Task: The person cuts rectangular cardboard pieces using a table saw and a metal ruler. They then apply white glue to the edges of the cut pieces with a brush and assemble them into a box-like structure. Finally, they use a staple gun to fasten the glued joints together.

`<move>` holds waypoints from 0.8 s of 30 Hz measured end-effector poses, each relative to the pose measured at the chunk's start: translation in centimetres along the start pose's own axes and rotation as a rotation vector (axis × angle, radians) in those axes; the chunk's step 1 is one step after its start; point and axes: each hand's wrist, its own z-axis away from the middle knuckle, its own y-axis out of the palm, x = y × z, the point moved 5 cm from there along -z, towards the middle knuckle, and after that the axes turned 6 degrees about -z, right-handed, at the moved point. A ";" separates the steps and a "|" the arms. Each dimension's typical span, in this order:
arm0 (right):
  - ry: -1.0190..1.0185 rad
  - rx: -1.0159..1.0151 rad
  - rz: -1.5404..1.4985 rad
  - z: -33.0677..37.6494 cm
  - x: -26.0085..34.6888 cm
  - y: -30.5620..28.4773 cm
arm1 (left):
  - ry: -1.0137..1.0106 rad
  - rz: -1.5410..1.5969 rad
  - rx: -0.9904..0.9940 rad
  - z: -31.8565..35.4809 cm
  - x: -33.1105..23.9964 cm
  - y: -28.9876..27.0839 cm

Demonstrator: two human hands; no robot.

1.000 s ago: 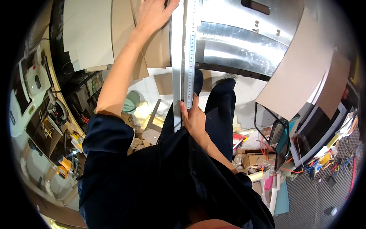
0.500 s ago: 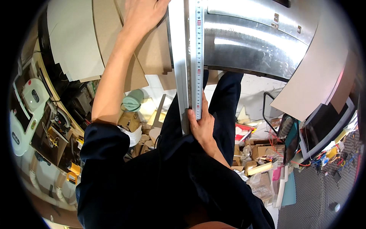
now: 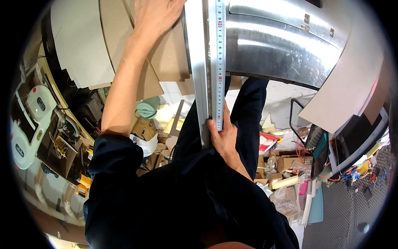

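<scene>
1. While the right hand (image 3: 224, 136) pinches the rule (image 3: 218, 62) by its near end, the left hand (image 3: 158, 15) sits beside the bar (image 3: 197, 54), fingertips hidden, its hold impossible to tell.
2. Rule and bar run side by side, past the steel surface's (image 3: 277, 52) edge.

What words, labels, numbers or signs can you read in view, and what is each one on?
White ruler: a column of black digits with red-marked ones at intervals; many are legible, but not transcribed here.
Metal surface: a row of small digits near its upper part; a few are legible, also not transcribed, the rest too faint.
Pale green panel: dark ovals; any print is too small to read.
</scene>
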 end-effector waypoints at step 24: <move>-0.099 0.055 -0.195 -1.0 0.0 -0.2 | -0.019 0.023 0.032 0.0 0.1 0.2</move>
